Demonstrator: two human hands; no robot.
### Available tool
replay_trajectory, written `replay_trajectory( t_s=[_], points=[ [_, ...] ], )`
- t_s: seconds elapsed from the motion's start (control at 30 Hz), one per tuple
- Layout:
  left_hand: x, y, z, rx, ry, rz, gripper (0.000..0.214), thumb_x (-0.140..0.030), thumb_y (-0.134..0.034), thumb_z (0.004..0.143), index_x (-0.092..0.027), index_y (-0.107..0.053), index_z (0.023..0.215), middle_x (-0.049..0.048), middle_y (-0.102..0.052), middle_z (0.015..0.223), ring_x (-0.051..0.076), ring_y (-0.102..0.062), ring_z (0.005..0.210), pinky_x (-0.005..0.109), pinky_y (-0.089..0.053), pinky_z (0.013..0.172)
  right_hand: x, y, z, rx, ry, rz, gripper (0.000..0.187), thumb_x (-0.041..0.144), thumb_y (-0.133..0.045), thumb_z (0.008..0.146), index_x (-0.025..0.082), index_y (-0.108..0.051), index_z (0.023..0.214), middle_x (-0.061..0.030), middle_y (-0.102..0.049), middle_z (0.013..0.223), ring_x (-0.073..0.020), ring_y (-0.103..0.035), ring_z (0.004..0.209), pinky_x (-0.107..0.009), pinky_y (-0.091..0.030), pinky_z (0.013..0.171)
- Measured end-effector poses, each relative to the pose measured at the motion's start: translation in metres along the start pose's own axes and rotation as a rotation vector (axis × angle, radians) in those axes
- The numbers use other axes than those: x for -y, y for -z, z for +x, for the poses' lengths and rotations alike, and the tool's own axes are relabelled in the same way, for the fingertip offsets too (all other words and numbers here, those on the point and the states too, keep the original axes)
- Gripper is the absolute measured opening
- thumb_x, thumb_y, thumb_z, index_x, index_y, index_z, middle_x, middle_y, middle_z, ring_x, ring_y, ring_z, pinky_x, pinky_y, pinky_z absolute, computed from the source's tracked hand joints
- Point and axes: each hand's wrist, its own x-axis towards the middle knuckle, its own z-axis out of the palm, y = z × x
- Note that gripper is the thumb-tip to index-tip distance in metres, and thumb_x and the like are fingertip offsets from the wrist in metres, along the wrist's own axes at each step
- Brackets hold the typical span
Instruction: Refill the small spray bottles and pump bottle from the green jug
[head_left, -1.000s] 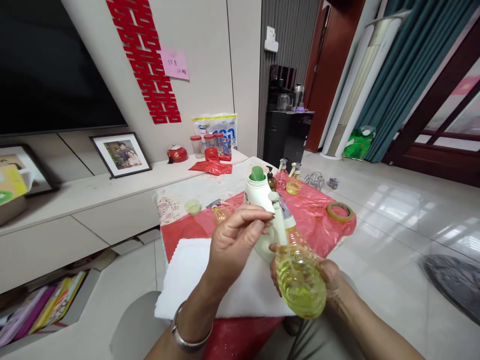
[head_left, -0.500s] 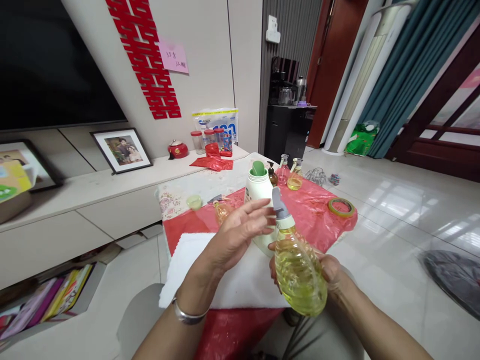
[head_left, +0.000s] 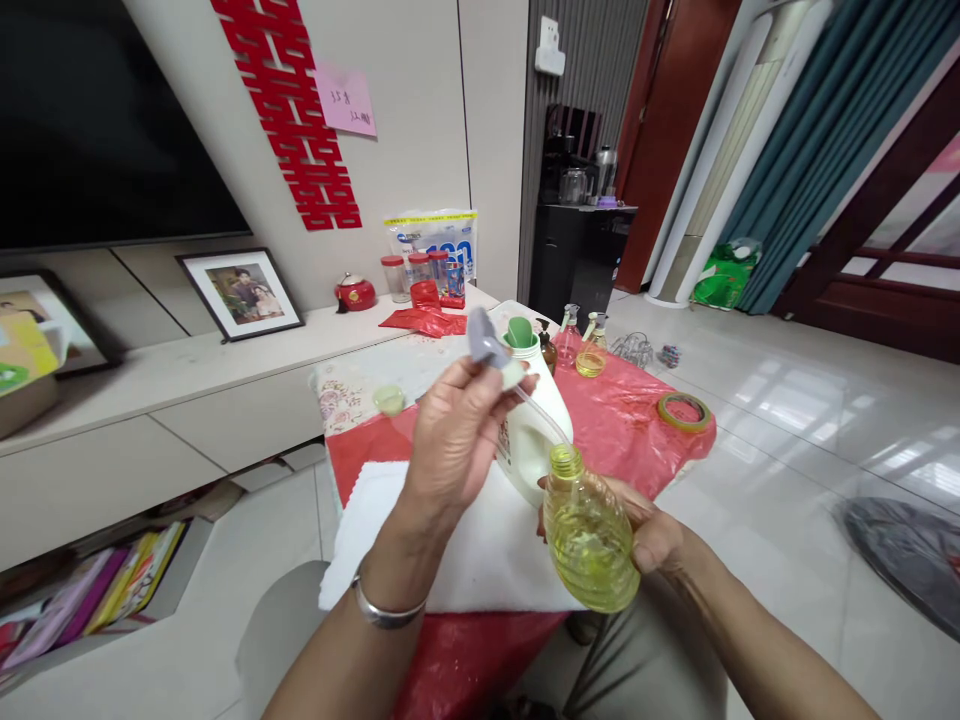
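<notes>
Here, grey spray head point(head_left: 486, 338) in left hand point(head_left: 456, 425), clear bottle point(head_left: 589, 545) in right hand point(head_left: 654, 530).

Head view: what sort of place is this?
Probably a home living room: a large TV above a long, low cabinet, a framed photo standing on it, and a teal curtain at right.

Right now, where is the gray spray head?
The gray spray head is in the left hand, near the head view's middle, by the white jug and up-left of the bottle in the right hand.
</notes>
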Motion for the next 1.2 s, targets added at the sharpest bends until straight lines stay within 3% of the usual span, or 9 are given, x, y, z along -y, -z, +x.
replay_trajectory(
  t_s=[0.23, 0.3, 0.4, 0.57, 0.67, 0.8, 0.9, 1.03, 1.2],
  points=[
    [-0.045, 0.03, 0.016, -0.261, -0.35, -0.071, 0.018, -0.032, -0.087, 0.082, -0.02, -0.075, 0.087, -0.0016, -0.079, 0.086, 0.01, -0.074, 0.081, 0.02, -0.063, 0.081, 0.016, 0.014, -0.028, -0.152, 0.014, -0.098, 0.095, 0.04, -0.096, 0.058, 0.023, -0.061, 0.145, -0.0149, -0.07, 0.132, -0.0298, -0.069, 0.118, -0.038, -0.054, 0.097],
    [-0.055, 0.044, 0.017, -0.304, -0.383, -0.057, 0.016, -0.03, -0.086, 0.082, -0.02, -0.074, 0.086, -0.0017, -0.079, 0.086, 0.01, -0.074, 0.08, 0.019, -0.063, 0.079, 0.027, 0.014, -0.036, -0.229, 0.03, -0.158, 0.091, 0.041, -0.096, 0.056, 0.022, -0.065, 0.139, -0.0155, -0.07, 0.13, -0.0313, -0.07, 0.115, -0.039, -0.055, 0.093],
    [-0.057, 0.067, 0.015, -0.367, -0.305, 0.05, 0.027, -0.033, -0.091, 0.076, -0.018, -0.073, 0.088, 0.0013, -0.079, 0.086, 0.013, -0.074, 0.078, 0.022, -0.063, 0.074, 0.044, 0.015, -0.046, -0.385, 0.04, -0.232, 0.092, 0.043, -0.096, 0.052, 0.023, -0.067, 0.137, -0.0183, -0.07, 0.13, -0.0353, -0.071, 0.112, -0.045, -0.056, 0.091],
    [-0.026, 0.119, 0.017, -0.465, -0.052, 0.496, 0.05, -0.05, -0.092, 0.064, -0.017, -0.064, 0.088, -0.0023, -0.07, 0.074, 0.012, -0.068, 0.063, 0.026, -0.059, 0.065, 0.067, 0.021, -0.054, -0.64, 0.121, -0.303, 0.089, 0.046, -0.095, 0.049, 0.028, -0.071, 0.133, -0.0215, -0.065, 0.14, -0.0399, -0.068, 0.12, -0.053, -0.05, 0.095],
    [0.001, 0.151, 0.021, -0.524, 0.076, 0.76, 0.048, -0.055, -0.084, 0.068, -0.017, -0.064, 0.089, -0.0037, -0.066, 0.069, 0.013, -0.063, 0.056, 0.029, -0.057, 0.062, 0.081, 0.023, -0.048, -0.664, 0.114, -0.333, 0.085, 0.043, -0.095, 0.051, 0.028, -0.072, 0.132, -0.0207, -0.062, 0.145, -0.0392, -0.065, 0.124, -0.053, -0.047, 0.096],
    [0.031, 0.186, 0.026, -0.595, 0.166, 0.97, 0.034, -0.048, -0.078, 0.073, -0.019, -0.062, 0.08, -0.0011, -0.066, 0.06, 0.018, -0.063, 0.056, 0.03, -0.05, 0.06, 0.105, 0.016, -0.025, -0.665, 0.122, -0.423, 0.08, 0.039, -0.093, 0.054, 0.024, -0.073, 0.13, -0.0202, -0.062, 0.145, -0.039, -0.063, 0.127, -0.052, -0.045, 0.095],
    [0.049, 0.202, 0.027, -0.668, 0.205, 1.142, 0.027, -0.044, -0.074, 0.075, -0.021, -0.059, 0.076, 0.0003, -0.066, 0.059, 0.023, -0.066, 0.063, 0.032, -0.047, 0.065, 0.123, 0.011, -0.005, -0.68, 0.115, -0.529, 0.077, 0.036, -0.091, 0.053, 0.026, -0.074, 0.128, -0.0172, -0.065, 0.142, -0.0401, -0.064, 0.126, -0.051, -0.049, 0.096],
    [0.072, 0.214, 0.025, -0.72, 0.225, 1.293, 0.028, -0.047, -0.071, 0.075, -0.021, -0.059, 0.081, 0.0011, -0.068, 0.063, 0.027, -0.069, 0.073, 0.035, -0.048, 0.073, 0.143, 0.016, 0.016, -0.6, 0.061, -0.729, 0.078, 0.036, -0.09, 0.058, 0.032, -0.07, 0.134, -0.0093, -0.065, 0.145, -0.0378, -0.063, 0.13, -0.046, -0.054, 0.104],
    [0.093, 0.222, 0.021, -0.716, 0.196, 1.379, 0.031, -0.049, -0.066, 0.077, -0.02, -0.061, 0.087, 0.0048, -0.072, 0.075, 0.028, -0.071, 0.08, 0.036, -0.05, 0.078, 0.164, 0.023, 0.037, -0.617, -0.098, -0.987, 0.092, 0.041, -0.09, 0.065, 0.032, -0.054, 0.149, -0.0061, -0.052, 0.159, -0.0364, -0.051, 0.144, -0.047, -0.044, 0.12]
  ],
)
